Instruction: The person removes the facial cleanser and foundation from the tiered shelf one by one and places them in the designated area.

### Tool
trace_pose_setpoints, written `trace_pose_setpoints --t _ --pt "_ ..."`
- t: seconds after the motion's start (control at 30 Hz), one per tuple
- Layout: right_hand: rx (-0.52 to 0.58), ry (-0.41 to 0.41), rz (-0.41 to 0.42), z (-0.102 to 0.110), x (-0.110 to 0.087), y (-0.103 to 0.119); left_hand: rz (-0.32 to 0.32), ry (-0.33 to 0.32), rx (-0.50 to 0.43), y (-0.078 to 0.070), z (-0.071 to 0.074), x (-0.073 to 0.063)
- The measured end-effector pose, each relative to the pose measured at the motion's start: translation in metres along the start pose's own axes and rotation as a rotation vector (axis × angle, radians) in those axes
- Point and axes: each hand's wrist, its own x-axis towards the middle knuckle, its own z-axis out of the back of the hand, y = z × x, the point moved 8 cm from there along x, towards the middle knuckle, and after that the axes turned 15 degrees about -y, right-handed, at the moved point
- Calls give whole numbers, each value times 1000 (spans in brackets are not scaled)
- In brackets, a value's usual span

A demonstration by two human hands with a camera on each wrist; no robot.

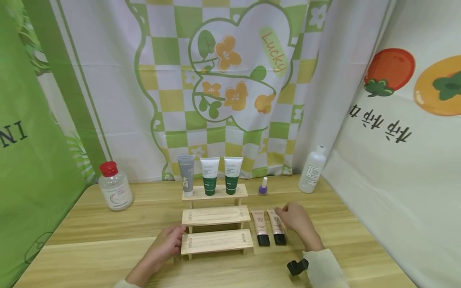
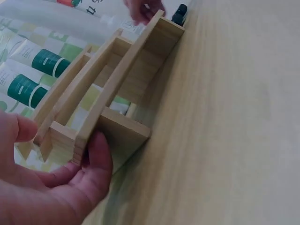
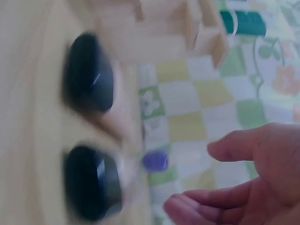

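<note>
**Left hand [image 1: 168, 241] on the wooden stand [image 1: 216, 242], right hand [image 1: 296, 218] at the right BB tube [image 1: 276, 227]**

At lower centre of the frame, a grip on the stand's left end, curled fingers under the front board. At lower right, right thumb and fingers parted with a clear gap, nothing between them in the right wrist view. Directly under those fingertips, the tube's upper end; whether touching, cannot tell. Lying flat on the table [image 1: 108, 256], cap toward the bottom of the frame, beside the left BB tube [image 1: 259, 224]. Probably light, soft-walled, rather slippery, stiff only at the cap, unlikely to break. Best pinched across the middle by both edges, gently.

Farther, at left, a red-capped bottle [image 1: 117, 193]. At centre, upright on the top step, a grey tube [image 1: 186, 176] and two white-and-green tubes [image 1: 210, 176]. Right of these, a nail polish bottle [image 1: 263, 189], then a white bottle [image 1: 311, 172]. Behind everything, checked cloth [image 1: 169, 52].
</note>
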Motion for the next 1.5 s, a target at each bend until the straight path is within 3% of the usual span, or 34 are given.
trace_pose_setpoints --t 0.07,0.2,0.3,0.43,0.7,1.0,1.27,1.5 --pt "40 -82 29 6 1 16 -22 -3 29 3 0 0" --pt "259 -195 95 2 2 54 -59 -43 92 9 4 1" --pt "424 -207 163 -8 5 81 -47 -42 72 12 3 1" --pt "555 -214 220 -14 9 107 -14 31 -4 13 -5 -4" --pt "545 -206 204 -16 17 126 21 112 -38 11 -12 -7" --pt "782 -171 241 -13 22 146 31 112 -32 11 -8 -7" --pt "690 -223 308 -10 21 157 54 104 -41 14 -6 -7" --pt "697 -265 338 1 16 161 35 100 -37 12 -5 -5"
